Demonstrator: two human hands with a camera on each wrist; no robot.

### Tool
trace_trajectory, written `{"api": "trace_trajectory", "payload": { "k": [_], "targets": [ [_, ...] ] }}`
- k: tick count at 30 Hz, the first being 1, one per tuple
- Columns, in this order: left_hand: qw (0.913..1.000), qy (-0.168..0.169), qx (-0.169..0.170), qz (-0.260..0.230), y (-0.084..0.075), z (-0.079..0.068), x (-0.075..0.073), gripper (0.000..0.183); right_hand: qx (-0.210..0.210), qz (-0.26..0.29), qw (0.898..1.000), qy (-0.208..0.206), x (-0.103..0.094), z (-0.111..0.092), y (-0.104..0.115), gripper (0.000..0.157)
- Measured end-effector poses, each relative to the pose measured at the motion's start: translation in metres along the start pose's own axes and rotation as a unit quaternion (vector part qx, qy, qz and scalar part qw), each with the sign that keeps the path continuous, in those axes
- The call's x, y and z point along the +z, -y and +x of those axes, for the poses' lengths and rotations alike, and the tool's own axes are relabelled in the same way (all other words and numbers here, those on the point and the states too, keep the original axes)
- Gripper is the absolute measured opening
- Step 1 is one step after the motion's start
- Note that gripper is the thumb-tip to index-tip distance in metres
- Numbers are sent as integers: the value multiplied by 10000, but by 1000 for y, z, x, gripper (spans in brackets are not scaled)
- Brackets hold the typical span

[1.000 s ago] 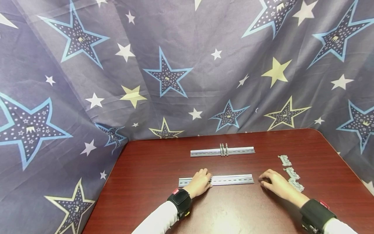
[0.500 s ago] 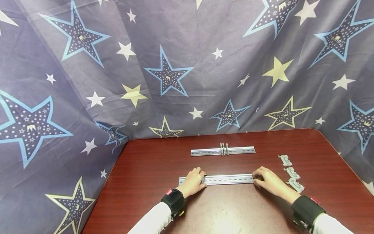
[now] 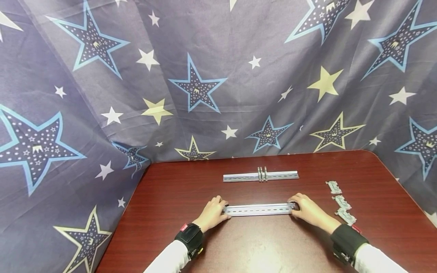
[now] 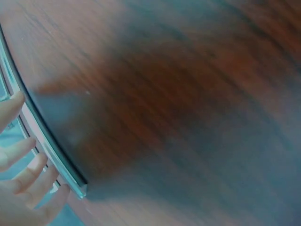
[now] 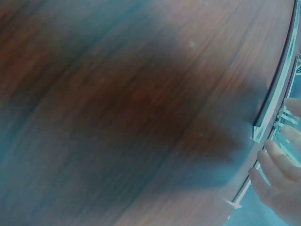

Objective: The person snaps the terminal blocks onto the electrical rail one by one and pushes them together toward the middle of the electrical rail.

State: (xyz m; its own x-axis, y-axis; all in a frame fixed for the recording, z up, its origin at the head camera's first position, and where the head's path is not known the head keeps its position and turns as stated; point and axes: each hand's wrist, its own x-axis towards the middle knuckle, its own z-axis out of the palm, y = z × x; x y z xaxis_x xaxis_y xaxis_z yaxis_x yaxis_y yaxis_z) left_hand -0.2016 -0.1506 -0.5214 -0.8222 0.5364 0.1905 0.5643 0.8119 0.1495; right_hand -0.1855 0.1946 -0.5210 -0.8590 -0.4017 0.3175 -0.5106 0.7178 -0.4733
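The near slotted metal DIN rail [image 3: 257, 210] lies on the table across my front. At its left end my left hand [image 3: 212, 215] grips it, fingers over the far edge and thumb at the near edge. My right hand [image 3: 308, 212] holds the right end in the same way, thumb towards me. In the left wrist view, fingers [image 4: 28, 176] lie across the rail [image 4: 56, 149] near its end. The right wrist view has the fingers [image 5: 277, 162] at the picture's right side, beside the rail [image 5: 274, 101]. The palms hide both rail ends from above.
Behind lies a second DIN rail [image 3: 240, 177] with several upright terminal blocks [image 3: 262, 174] clipped near its middle. Loose grey terminal blocks [image 3: 340, 202] lie right of my right hand. A star-patterned cloth [image 3: 205, 125] hangs behind the brown table [image 3: 170, 185].
My right hand has moved left onto the rail's right end. The left hand has slid left along the rail to its left end. The rail has barely moved.
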Motion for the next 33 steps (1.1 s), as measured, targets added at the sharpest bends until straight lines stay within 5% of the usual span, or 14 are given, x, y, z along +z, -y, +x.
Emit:
{"api": "trace_trajectory", "payload": {
  "k": [33],
  "targets": [
    [9999, -96, -3, -141, 8, -6, -1, 29, -101, -198, 9995, 231, 9, 6, 4, 27]
  ]
}}
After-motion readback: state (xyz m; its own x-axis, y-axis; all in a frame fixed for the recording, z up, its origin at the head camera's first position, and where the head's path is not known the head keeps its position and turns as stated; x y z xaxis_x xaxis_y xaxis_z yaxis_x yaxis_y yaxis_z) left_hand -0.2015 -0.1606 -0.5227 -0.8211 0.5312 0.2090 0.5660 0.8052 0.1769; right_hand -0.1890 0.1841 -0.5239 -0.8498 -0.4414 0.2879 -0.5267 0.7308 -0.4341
